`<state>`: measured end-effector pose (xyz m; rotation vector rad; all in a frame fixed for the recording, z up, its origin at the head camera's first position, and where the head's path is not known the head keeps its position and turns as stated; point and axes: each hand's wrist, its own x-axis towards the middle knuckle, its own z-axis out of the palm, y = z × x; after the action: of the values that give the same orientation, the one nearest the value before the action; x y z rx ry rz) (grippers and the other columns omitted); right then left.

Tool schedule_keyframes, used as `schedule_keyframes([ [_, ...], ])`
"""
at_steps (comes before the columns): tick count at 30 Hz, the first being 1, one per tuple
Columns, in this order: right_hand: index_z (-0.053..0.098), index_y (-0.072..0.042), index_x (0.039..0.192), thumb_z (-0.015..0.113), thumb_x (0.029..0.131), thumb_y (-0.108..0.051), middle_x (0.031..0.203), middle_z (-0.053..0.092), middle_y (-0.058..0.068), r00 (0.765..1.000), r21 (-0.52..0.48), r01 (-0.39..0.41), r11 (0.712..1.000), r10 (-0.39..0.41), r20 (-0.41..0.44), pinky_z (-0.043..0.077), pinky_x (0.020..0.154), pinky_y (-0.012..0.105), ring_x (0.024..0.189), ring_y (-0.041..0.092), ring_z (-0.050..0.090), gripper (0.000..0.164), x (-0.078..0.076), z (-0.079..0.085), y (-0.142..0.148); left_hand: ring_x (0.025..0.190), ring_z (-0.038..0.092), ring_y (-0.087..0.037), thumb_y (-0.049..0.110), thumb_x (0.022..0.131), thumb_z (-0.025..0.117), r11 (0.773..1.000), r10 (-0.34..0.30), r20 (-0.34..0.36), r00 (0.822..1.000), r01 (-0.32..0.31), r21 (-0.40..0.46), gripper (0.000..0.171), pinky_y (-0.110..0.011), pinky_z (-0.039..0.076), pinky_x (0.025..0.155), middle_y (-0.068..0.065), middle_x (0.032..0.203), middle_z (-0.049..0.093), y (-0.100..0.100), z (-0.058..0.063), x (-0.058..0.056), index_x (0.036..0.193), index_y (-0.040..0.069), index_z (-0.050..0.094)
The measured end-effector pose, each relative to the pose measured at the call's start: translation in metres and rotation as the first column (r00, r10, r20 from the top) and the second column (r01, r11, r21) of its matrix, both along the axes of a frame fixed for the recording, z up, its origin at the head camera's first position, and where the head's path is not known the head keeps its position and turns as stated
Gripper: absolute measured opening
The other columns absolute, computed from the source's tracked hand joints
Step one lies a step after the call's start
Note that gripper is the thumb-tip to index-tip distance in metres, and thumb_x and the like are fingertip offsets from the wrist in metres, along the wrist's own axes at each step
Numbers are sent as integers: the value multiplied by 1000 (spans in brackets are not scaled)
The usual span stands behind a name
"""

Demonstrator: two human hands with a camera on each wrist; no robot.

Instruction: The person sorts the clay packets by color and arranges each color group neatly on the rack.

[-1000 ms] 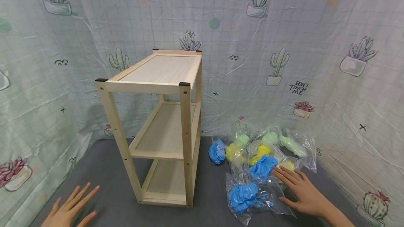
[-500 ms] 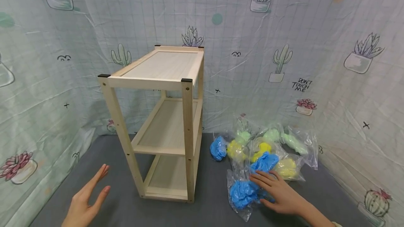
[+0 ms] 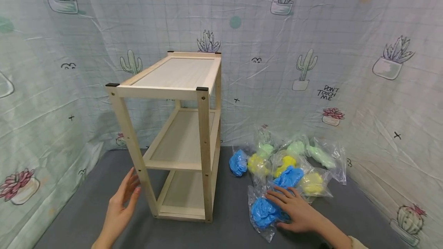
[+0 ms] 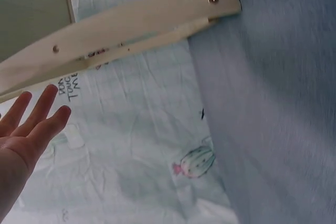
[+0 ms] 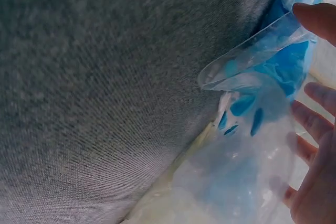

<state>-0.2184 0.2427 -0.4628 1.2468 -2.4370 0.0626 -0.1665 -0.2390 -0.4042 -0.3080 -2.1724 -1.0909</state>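
A pale wooden three-tier shelf (image 3: pixel 174 164) with black corner caps stands upright left of centre. My left hand (image 3: pixel 117 210) is beside its front left post (image 3: pixel 133 141), fingers extended and thumb apart. In the left wrist view the left fingers (image 4: pixel 39 121) are close to the wood; whether they touch it I cannot tell. My right hand (image 3: pixel 294 210) is over the nearest clear plastic bag, which holds a crumpled blue lump (image 3: pixel 263 212). In the right wrist view the right fingers (image 5: pixel 312 121) are spread beside the clear bag (image 5: pixel 252 145), not curled round it.
Behind the right hand lie several more clear bags with a blue lump (image 3: pixel 288 176), yellow lumps (image 3: pixel 312 183) and pale green lumps (image 3: pixel 322 156). One blue lump (image 3: pixel 238 163) lies near the shelf's right side. A printed cactus cloth (image 3: pixel 263 41) walls in the dark grey surface (image 3: pixel 228 203).
My left hand has moved right and forward, up to the shelf's front left post. The right hand has shifted left and toward me, from the rear bags onto the nearest blue one.
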Motion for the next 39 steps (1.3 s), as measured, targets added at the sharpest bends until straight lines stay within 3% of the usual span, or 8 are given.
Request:
schedule_keyframes([
  [3,39,-14,135,66,72,-53,133,46,8,1000,11,7,1000,-7,26,33,86,49,121,29,38,79,-2,-1,0,97,42,22,-3,89,48,1000,-6,29,1000,6,14,51,2,37,75,-24,112,57,4,-2,-3,137,6,33],
  [5,39,-15,135,66,71,-54,132,46,7,999,17,11,1000,-12,46,34,86,50,121,29,38,79,-3,-1,1,95,43,21,-2,90,46,999,-25,48,999,24,33,48,1,39,73,-31,108,55,6,-2,-4,137,3,33],
  [8,39,-17,135,65,71,-55,131,48,6,998,27,10,1000,-12,62,34,85,51,121,30,38,78,-5,-2,4,92,47,18,-2,91,44,996,-54,59,997,49,76,46,-4,44,70,-15,108,60,8,-3,-5,136,3,34],
  [13,39,-20,135,64,72,-56,127,51,3,998,25,-11,1000,10,63,34,85,51,120,30,38,77,-8,-3,5,87,56,10,-9,89,43,980,-144,-23,989,146,137,46,-14,50,64,22,105,54,5,-4,-8,134,-1,36],
  [18,40,-25,134,68,71,-51,123,54,1,999,18,-26,1000,25,44,36,83,50,119,29,40,73,-11,-4,4,84,58,9,-15,85,45,972,-176,-76,981,186,147,47,-15,50,61,23,100,57,3,-3,-12,131,-5,38],
  [28,45,-30,129,72,69,-41,112,58,-5,999,-10,-51,999,51,7,38,79,49,113,26,45,66,-10,-4,2,80,58,8,-10,81,56,978,-120,55,991,108,179,51,-18,51,60,22,89,57,0,-3,-15,129,0,41],
  [33,47,-30,127,69,73,-44,110,57,-10,998,-55,-57,997,57,-14,37,75,45,108,21,46,60,-6,2,-3,78,58,8,-10,79,59,979,-107,65,992,94,182,53,-16,50,59,24,89,57,1,-4,-14,128,2,42],
  [39,49,-31,125,68,73,-42,105,53,-13,999,-110,-32,993,30,-22,37,72,42,99,12,47,56,-1,22,-12,76,57,9,-11,77,61,982,-73,52,996,63,179,54,-13,50,59,24,88,57,3,-5,-13,127,2,44],
])
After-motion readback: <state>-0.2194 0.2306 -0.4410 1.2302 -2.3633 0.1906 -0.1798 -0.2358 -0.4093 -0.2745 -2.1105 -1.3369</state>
